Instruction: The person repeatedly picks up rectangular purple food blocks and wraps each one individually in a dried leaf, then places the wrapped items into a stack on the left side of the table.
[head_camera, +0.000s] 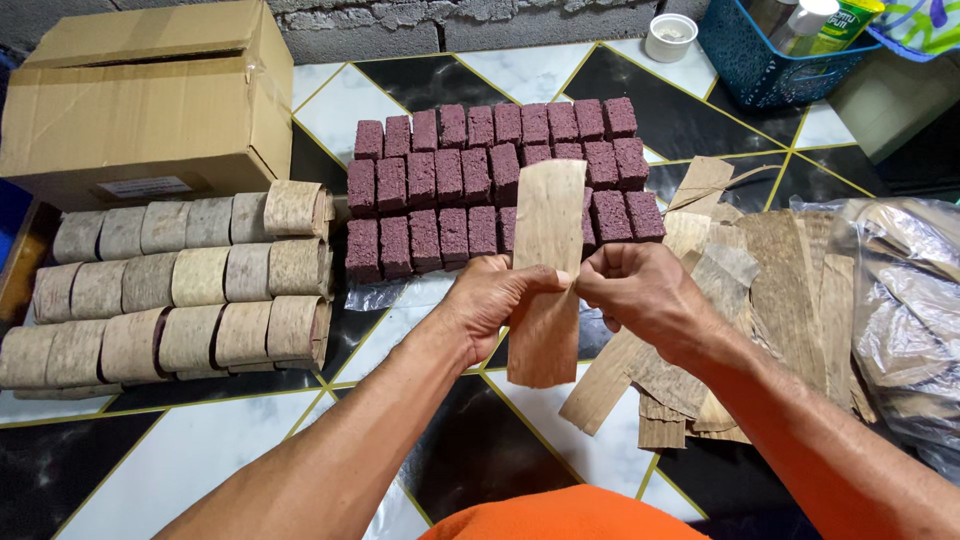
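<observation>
Centre of the frame: both hands hold one tan dried leaf strip (546, 262) upright above the tiled floor (180, 460). Left hand (493, 298) closed, thumb and fingers pinching the strip's left edge about mid-height. Right hand (640, 290) closed too, fingertips gripping the right edge at the same height. Behind the strip, upper centre, dark red blocks (470, 190) lie in tight rows on clear plastic. Left of frame, three rows of leaf-wrapped rolls (180, 285), with a cardboard box (150, 95) behind them at upper left. Right of the hands, a loose pile of strips (770, 300), and a plastic bag (905, 320) at the right edge. Upper right: blue basket (760, 65), small white cup (670, 37).
</observation>
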